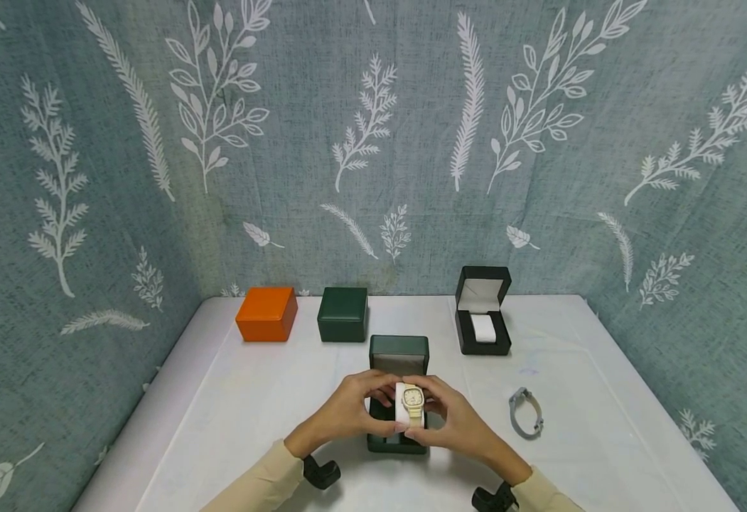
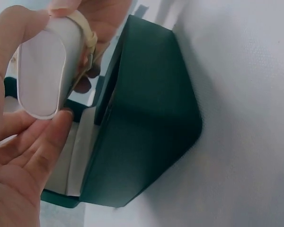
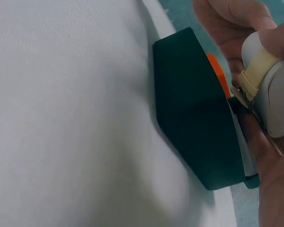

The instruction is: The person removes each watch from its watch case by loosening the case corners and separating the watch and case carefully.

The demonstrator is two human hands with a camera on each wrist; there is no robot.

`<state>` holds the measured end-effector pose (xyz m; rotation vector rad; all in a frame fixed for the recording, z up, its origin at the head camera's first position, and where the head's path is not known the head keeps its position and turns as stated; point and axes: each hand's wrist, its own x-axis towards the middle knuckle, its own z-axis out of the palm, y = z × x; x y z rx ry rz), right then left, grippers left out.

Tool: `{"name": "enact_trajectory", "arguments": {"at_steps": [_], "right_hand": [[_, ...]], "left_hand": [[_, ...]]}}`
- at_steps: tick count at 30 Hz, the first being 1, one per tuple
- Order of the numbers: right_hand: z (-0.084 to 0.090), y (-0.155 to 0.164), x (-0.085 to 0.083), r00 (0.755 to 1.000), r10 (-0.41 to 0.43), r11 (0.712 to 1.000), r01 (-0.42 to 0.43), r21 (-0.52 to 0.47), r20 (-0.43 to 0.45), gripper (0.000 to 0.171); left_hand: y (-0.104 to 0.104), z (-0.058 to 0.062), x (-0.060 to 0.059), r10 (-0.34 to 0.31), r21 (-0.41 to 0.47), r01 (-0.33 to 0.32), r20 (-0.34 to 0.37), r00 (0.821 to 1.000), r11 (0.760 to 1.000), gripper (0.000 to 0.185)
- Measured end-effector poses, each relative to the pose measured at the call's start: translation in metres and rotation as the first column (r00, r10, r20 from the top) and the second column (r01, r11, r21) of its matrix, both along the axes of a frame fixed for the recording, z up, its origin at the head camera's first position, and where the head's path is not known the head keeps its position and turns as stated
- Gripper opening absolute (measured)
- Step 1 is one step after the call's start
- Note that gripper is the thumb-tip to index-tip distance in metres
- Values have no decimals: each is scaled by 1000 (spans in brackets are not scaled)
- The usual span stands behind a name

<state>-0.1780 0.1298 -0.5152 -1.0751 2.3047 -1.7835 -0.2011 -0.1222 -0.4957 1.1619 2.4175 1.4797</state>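
Note:
Both hands hold a white watch cushion (image 1: 405,407) with a cream-strapped watch (image 1: 413,400) wrapped round it, just above an open dark green box (image 1: 399,355). My left hand (image 1: 346,411) grips the cushion's left side, my right hand (image 1: 456,419) its right side. In the left wrist view the cushion (image 2: 45,71) sits between thumb and fingers, with the strap (image 2: 87,35) across it and the green box (image 2: 146,118) beside. The right wrist view shows the cushion (image 3: 274,90), strap (image 3: 253,78) and box lid (image 3: 194,113).
An orange box (image 1: 267,313) and a shut dark green box (image 1: 343,313) stand at the back left. An open black box (image 1: 483,311) with a white cushion stands at the back right. A grey watch (image 1: 527,412) lies on the white table (image 1: 251,398) right of my hands.

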Motion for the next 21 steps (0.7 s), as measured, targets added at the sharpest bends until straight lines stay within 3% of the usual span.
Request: {"name": "enact_trajectory", "arguments": {"at_steps": [13,21], "right_hand": [[0,9,1,995,16,1000,-15,-10,97,73],[-1,22,3,977,-3,1000,7,-18,212,80]], "left_hand": [[-2,2,0,-2,13,1,40,999,1000,62],[-13,1,0,28,22,-29,63,998,999,62]]}}
